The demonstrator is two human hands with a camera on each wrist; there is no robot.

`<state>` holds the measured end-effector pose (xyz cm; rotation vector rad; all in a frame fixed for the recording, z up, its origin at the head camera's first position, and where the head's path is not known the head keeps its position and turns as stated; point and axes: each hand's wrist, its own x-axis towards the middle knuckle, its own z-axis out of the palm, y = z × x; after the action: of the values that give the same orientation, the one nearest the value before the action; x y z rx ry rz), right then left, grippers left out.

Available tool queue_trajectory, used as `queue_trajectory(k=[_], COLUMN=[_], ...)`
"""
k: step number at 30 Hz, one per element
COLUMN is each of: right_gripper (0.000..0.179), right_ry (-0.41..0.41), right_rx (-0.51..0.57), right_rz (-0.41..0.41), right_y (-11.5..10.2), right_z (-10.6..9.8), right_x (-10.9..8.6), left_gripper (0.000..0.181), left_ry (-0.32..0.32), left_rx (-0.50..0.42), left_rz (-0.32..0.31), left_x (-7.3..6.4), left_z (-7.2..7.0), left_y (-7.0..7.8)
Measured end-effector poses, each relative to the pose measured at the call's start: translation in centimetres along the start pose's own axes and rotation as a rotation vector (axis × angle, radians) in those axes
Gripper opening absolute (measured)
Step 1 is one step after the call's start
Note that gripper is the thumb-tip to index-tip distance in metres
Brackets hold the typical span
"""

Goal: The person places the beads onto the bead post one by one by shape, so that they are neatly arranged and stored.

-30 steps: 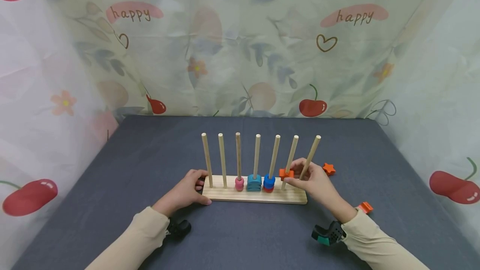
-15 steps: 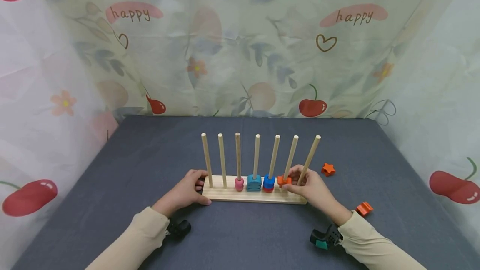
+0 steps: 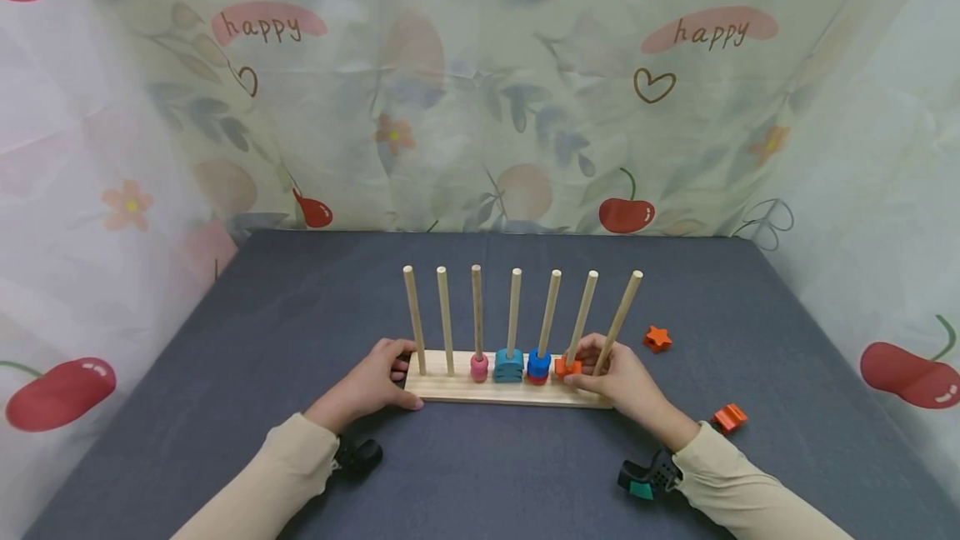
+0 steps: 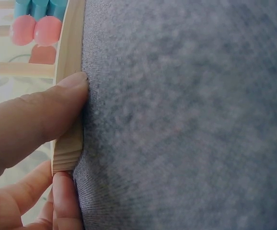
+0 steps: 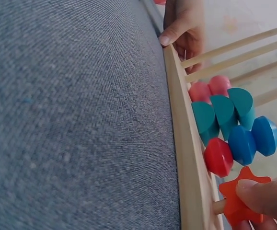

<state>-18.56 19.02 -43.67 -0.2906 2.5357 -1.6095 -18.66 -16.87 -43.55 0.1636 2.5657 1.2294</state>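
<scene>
A wooden peg board [image 3: 457,390] with a row of upright dowels lies across the table. My left hand [image 3: 381,377] grips its left end, thumb along the front edge and fingers round the end, as the left wrist view shows. My right hand [image 3: 618,373] pinches an orange star bead [image 5: 239,199] threaded on the second dowel from the right; a short length of dowel [image 5: 219,207] shows between bead and base. Other dowels carry pink beads [image 3: 478,368], teal half-round beads [image 3: 508,367], and blue beads [image 3: 538,363] above a red one [image 5: 218,157].
Two loose orange beads rest on the dark cloth to the right: a star [image 3: 657,339] behind my right hand and another bead [image 3: 729,417] near my right sleeve. The two leftmost dowels [image 3: 414,319] and the rightmost dowel [image 3: 621,315] stand without beads.
My right hand has lowered the orange star bead along its dowel toward the base, moving slightly left and down. My left hand has kept its place on the board.
</scene>
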Motion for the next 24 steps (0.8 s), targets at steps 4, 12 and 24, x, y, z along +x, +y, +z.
queue_trajectory(k=[4, 12, 24], right_gripper=[0.030, 0.031, 0.032], right_ry=[-0.005, -0.008, -0.018], right_rx=[-0.006, -0.023, -0.005], right_rz=[-0.012, -0.011, -0.007], right_y=[0.19, 0.37, 0.39], right_z=[0.10, 0.07, 0.02], right_x=[0.00, 0.09, 0.13], left_gripper=[0.081, 0.081, 0.080], left_ry=[0.001, 0.000, 0.000], left_rx=[0.001, -0.005, 0.004], left_rz=[-0.001, 0.000, -0.003], left_x=[-0.01, -0.05, 0.04], left_z=[0.02, -0.07, -0.03], left_y=[-0.01, 0.13, 0.10])
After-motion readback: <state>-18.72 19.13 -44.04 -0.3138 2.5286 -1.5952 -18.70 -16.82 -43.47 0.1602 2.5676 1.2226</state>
